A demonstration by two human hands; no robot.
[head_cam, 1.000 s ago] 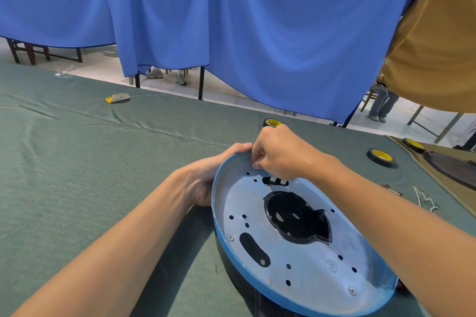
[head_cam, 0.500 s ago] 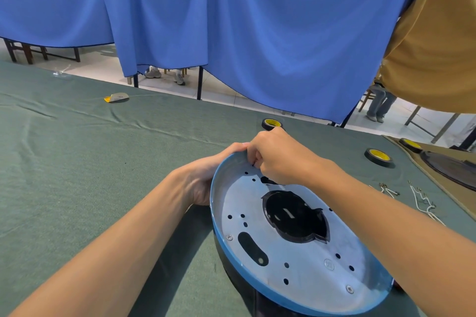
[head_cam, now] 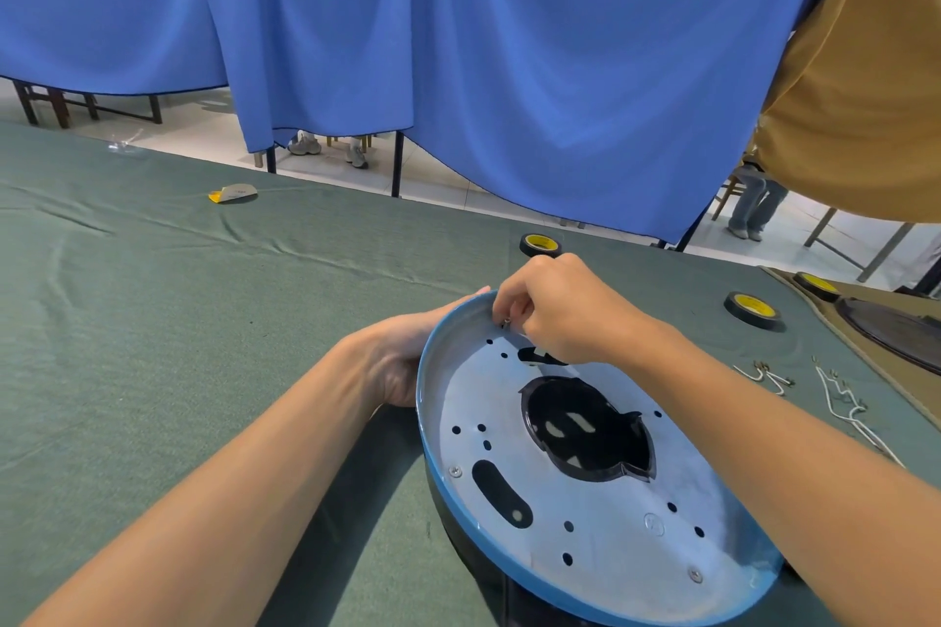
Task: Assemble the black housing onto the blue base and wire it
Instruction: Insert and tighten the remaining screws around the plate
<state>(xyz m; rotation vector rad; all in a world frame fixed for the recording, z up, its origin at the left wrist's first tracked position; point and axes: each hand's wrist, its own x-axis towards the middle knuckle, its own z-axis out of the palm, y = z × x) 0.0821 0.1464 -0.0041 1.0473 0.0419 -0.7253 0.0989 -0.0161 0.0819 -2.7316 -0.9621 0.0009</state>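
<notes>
The round blue base (head_cam: 601, 519) lies tilted on the green table, its silvery perforated face up, with the black housing (head_cam: 489, 570) underneath, visible below its rim and through the central cut-out (head_cam: 585, 433). My left hand (head_cam: 402, 362) grips the base's far left rim from outside. At the far rim, my right hand (head_cam: 560, 311) has its fingertips pinching a small metal piece (head_cam: 506, 321), possibly a wire terminal, just above the plate. A slot with a white part in it (head_cam: 534, 355) shows under that hand.
Three black-and-yellow tape rolls (head_cam: 541, 244) (head_cam: 753, 310) (head_cam: 816, 286) sit beyond and to the right. White wires with metal terminals (head_cam: 840, 402) lie at right. A brown mat with a dark disc (head_cam: 896, 331) is far right. A yellow-grey scrap (head_cam: 233, 193) lies far left.
My right hand has shifted slightly left along the far rim, its fingertips now pinching a small metal piece. The base and left hand stay nearly still.
</notes>
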